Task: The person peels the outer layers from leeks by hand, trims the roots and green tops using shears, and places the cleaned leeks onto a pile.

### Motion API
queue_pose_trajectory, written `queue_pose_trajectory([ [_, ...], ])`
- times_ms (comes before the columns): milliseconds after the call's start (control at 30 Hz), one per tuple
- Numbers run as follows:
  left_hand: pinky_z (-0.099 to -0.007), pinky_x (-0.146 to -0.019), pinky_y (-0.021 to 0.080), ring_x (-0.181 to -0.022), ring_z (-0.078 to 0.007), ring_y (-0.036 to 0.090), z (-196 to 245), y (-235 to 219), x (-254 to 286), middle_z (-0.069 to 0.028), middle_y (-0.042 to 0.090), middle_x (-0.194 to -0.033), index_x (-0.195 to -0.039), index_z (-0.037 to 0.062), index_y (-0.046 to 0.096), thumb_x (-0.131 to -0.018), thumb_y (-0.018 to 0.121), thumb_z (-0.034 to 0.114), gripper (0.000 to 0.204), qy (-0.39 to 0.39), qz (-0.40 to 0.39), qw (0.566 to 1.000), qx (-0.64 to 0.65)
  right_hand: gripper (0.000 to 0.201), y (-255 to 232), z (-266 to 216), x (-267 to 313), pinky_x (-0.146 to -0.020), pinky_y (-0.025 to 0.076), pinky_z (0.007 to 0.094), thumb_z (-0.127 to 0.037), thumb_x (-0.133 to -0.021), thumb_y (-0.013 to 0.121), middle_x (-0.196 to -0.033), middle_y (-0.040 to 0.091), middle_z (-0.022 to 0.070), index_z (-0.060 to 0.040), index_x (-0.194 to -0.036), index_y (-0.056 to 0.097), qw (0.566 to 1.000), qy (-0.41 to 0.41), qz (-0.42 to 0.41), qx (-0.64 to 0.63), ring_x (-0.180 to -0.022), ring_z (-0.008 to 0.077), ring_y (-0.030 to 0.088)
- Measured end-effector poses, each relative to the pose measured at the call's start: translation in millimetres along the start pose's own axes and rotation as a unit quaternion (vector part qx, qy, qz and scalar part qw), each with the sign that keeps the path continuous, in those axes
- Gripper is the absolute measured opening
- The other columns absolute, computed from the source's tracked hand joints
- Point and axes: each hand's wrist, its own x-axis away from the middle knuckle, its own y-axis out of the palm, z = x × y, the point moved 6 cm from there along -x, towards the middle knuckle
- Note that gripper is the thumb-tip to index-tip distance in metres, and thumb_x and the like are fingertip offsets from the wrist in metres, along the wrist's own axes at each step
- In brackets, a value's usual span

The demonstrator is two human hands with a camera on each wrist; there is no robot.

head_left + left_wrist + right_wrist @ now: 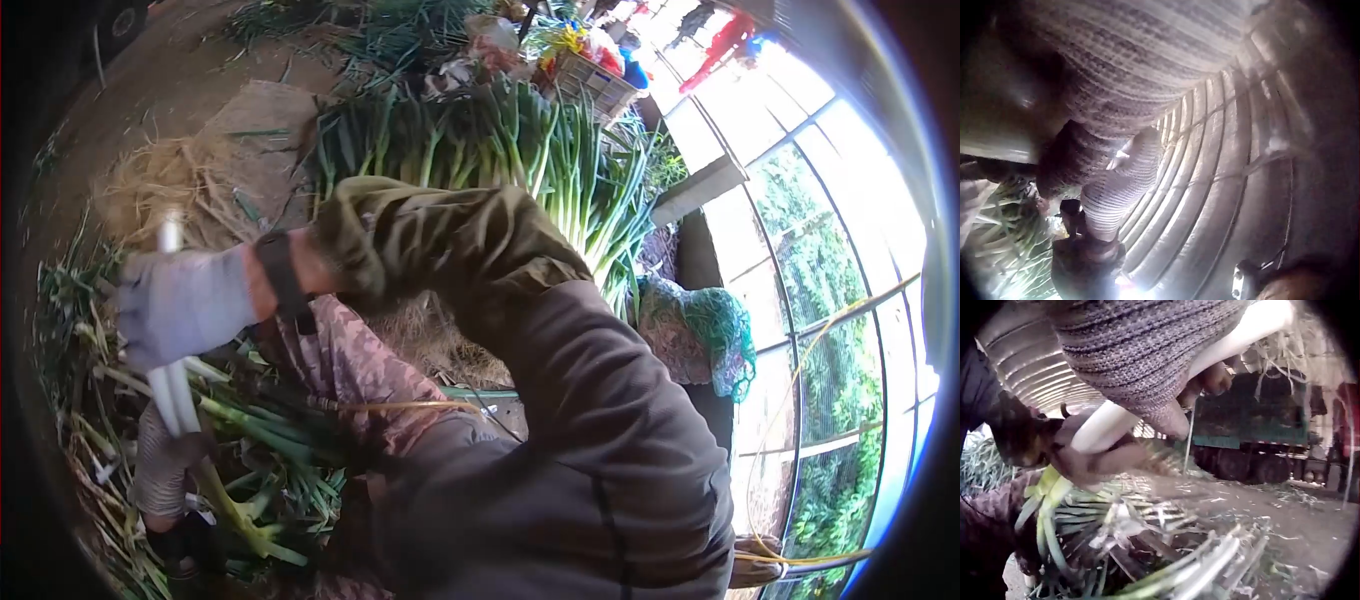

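Observation:
In the head view, the right hand [185,305], in a pale knitted glove, grips white leek stalks [178,395] close to their roots. Lower down, the gloved left hand [168,465] is curled around the same stalks, near where they turn green. From the right wrist, a white stalk [1244,337] runs through the right hand [1141,359] and down to the left hand [1094,453], which is blurred. The left wrist view has the left hand [1129,69] large at the top and the right hand [1125,184] beyond it.
Loose leeks and leaves [290,440] lie around the hands. A row of leeks [440,140] lies farther off, with a crate [592,88] behind it. A green net bag [700,335] is at the right. A truck [1247,425] stands in the background.

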Motion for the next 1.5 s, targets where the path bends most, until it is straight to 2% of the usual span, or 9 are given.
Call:
queue_pose_trajectory([
  [133, -0.0389, -0.094, 0.05, -0.119, -0.0288, 0.057, 66.6, 27.5, -10.1, -0.0192, 0.055, -0.132, -0.145, -0.0004, 0.039, -0.079, 0.068, 0.0, 0.072, 0.136, 0.159, 0.93, -0.302, 0.014, -27.9, 63.7, 117.5, -0.071, 0.049, 0.0378, -0.02, -0.073, 0.068, -0.083, 0.062, 0.001, -0.0175, -0.085, 0.063, 0.964, 0.257, -0.054, 0.031, -0.088, 0.0228, 0.063],
  [300, -0.0404, -0.114, 0.034, -0.137, -0.0331, 0.045, 128.6, -31.7, 12.8, -0.0208, 0.045, -0.149, -0.148, 0.0001, 0.039, -0.088, 0.064, 0.004, 0.065, 0.275, 0.421, 0.647, -0.574, 0.02, -114.7, 75.4, 391.8, -0.067, 0.055, 0.0376, -0.008, -0.082, 0.067, -0.089, 0.069, 0.0102, -0.009, -0.102, 0.065, 0.782, 0.583, 0.132, 0.18, -0.077, 0.0244, 0.067],
  [367, -0.0412, -0.114, 0.032, -0.139, -0.0352, 0.041, 97.5, -85.1, 23.5, -0.0212, 0.043, -0.15, -0.149, 0.0008, 0.039, -0.092, 0.064, 0.013, 0.063, 0.305, 0.444, 0.615, -0.576, 0.021, -133.8, 32.9, 507.7, -0.064, 0.055, 0.0401, -0.028, -0.094, 0.063, -0.088, 0.07, 0.0168, -0.0087, -0.103, 0.064, 0.524, 0.84, 0.074, 0.12, -0.069, 0.0289, 0.067],
  [533, -0.0413, -0.118, 0.027, -0.144, -0.0307, 0.035, -102.4, -138.8, 21.7, -0.0198, 0.038, -0.155, -0.153, 0.0024, 0.03, -0.092, 0.061, 0.002, 0.069, 0.078, 0.356, 0.846, -0.39, 0.071, -114.0, -95.5, 728.9, -0.086, 0.053, 0.0487, -0.058, -0.084, 0.067, -0.11, 0.066, 0.0273, 0.0016, -0.122, 0.059, 0.317, 0.92, -0.173, 0.151, -0.102, 0.0413, 0.065],
  [600, -0.0408, -0.116, 0.031, -0.143, -0.0291, 0.036, -186.3, -149.2, 19.2, -0.0184, 0.036, -0.156, -0.154, 0.0043, 0.029, -0.09, 0.06, -0.005, 0.071, -0.008, 0.327, 0.911, -0.249, 0.076, -119.7, -118.2, 737.5, -0.09, 0.05, 0.0475, -0.06, -0.083, 0.067, -0.113, 0.065, 0.029, 0.0029, -0.126, 0.057, 0.298, 0.914, -0.215, 0.171, -0.108, 0.0406, 0.063],
  [867, -0.0415, -0.113, 0.037, -0.145, -0.0315, 0.032, -186.5, -91.5, 19.5, -0.0227, 0.031, -0.156, -0.155, 0.006, 0.027, -0.089, 0.057, -0.01, 0.074, -0.111, 0.336, 0.933, -0.065, 0.081, -142.6, -91.2, 696.1, -0.092, 0.048, 0.0477, -0.059, -0.082, 0.07, -0.126, 0.057, 0.029, 0.0026, -0.133, 0.051, 0.226, 0.918, -0.176, 0.274, -0.116, 0.0415, 0.057],
  [967, -0.042, -0.113, 0.037, -0.145, -0.0312, 0.033, -155.0, -77.0, 6.2, -0.023, 0.031, -0.156, -0.155, 0.0053, 0.027, -0.089, 0.056, -0.011, 0.074, -0.117, 0.326, 0.936, -0.055, 0.079, -132.6, -39.3, 670.4, -0.087, 0.047, 0.0495, -0.057, -0.08, 0.074, -0.119, 0.058, 0.0238, 0.0019, -0.127, 0.05, 0.404, 0.865, -0.047, 0.292, -0.11, 0.0381, 0.058],
  [1133, -0.0408, -0.114, 0.034, -0.144, -0.0306, 0.035, -170.2, -73.3, -16.1, -0.0216, 0.035, -0.154, -0.153, 0.0059, 0.031, -0.092, 0.055, -0.007, 0.067, -0.074, 0.251, 0.963, -0.068, 0.069, -73.4, 6.9, 648.0, -0.092, 0.053, 0.0439, -0.043, -0.08, 0.078, -0.118, 0.06, 0.0229, 0.001, -0.125, 0.049, 0.297, 0.931, -0.179, 0.112, -0.113, 0.0351, 0.061],
  [1500, -0.0406, -0.111, 0.039, -0.135, -0.0301, 0.046, -164.1, -57.3, -3.1, -0.0209, 0.044, -0.148, -0.149, -0.0011, 0.037, -0.098, 0.058, 0.009, 0.056, -0.142, 0.258, 0.954, -0.055, 0.067, -177.7, -11.5, 691.0, -0.083, 0.053, 0.0486, -0.001, -0.08, 0.058, -0.105, 0.058, 0.0246, -0.0082, -0.144, 0.041, 0.401, 0.892, 0.059, 0.2, -0.094, 0.0426, 0.063],
])
